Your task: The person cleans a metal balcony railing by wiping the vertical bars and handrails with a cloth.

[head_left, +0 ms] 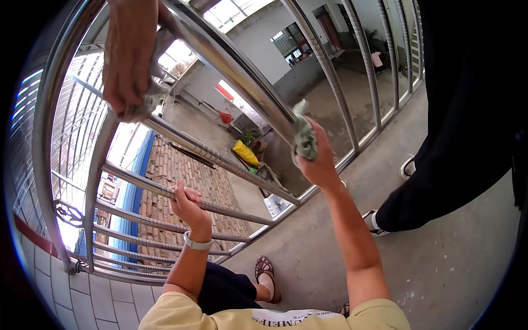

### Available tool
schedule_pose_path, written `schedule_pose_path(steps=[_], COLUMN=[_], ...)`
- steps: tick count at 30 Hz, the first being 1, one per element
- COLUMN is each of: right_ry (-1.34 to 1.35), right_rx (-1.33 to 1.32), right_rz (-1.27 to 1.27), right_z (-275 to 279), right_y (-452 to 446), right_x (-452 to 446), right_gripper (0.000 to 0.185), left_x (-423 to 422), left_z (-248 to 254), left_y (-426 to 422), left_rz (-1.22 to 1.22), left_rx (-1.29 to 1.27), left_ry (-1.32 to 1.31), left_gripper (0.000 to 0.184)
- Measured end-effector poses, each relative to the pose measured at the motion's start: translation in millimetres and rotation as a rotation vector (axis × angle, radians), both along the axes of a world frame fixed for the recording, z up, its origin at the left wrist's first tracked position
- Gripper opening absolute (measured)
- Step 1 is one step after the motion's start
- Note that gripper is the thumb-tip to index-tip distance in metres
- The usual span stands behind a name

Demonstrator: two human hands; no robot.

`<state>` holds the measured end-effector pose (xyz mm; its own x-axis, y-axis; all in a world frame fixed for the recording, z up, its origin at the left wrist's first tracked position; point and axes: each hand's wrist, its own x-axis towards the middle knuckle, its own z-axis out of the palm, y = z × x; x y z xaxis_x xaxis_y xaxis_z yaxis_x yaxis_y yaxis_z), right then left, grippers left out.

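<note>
My right hand (320,157) is closed on a crumpled green cloth (305,140), which presses against a thick shiny metal post (236,63) of the railing. Lower and to the left, my left hand (190,206), with a pale band on its wrist, has its fingers wrapped round a thinner metal bar (137,180). At the upper left, another person's hand (129,60) holds a wet-looking greyish cloth (144,104) against the railing. That cloth is partly hidden by the fingers.
Railing bars (333,71) run up to the right. A person in black trousers (445,181) stands close on my right, on the concrete floor (440,264). Through the bars, a yellow object (246,153) and a brick surface (170,170) show below. White tiles (71,300) lie at lower left.
</note>
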<state>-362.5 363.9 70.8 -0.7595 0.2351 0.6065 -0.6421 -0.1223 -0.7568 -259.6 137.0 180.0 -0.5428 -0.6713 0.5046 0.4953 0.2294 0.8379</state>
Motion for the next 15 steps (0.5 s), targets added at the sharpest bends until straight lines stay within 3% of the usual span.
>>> schedule_pose_path(steps=[3, 7, 11, 13, 15], right_ry=[0.246, 0.271, 0.125, -0.113, -0.128], right_rx=[0.100, 0.018, 0.138, 0.069, 0.137], right_rz=[-0.160, -0.091, -0.142, 0.006, -0.122], right_z=[66, 132, 112, 72, 19], right_y=[4, 3, -6, -11, -16], right_x=[1, 2, -14, -14, -17], right_gripper=[0.072, 0.082, 0.079, 0.072, 0.066], left_x=[0, -1, 0, 1, 2], left_z=[-3, -4, 0, 0, 0], left_y=[-4, -6, 2, 1, 1], left_rz=[-0.007, -0.027, -0.041, -0.045, -0.034], left_rx=[0.019, -0.005, 0.045, 0.016, 0.004], left_ry=[0.003, -0.051, -0.023, -0.020, -0.021], left_gripper=[0.034, 0.032, 0.033, 0.033, 0.033])
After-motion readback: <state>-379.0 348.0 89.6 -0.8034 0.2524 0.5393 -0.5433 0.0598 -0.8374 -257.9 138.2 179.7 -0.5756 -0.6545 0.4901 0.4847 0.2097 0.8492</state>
